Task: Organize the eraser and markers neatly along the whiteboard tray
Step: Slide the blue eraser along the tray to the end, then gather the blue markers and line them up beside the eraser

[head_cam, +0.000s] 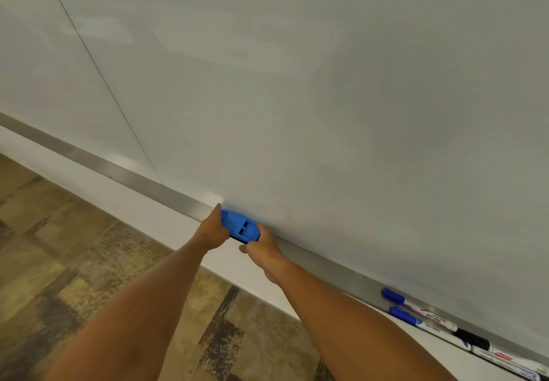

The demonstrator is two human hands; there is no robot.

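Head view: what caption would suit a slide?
Both hands, left and right, grip a blue eraser on the whiteboard tray.

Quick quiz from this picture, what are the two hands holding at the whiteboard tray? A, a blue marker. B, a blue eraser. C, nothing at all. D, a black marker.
B: the left hand and right hand each grip an end of the blue eraser at the tray, while the markers lie untouched farther right.
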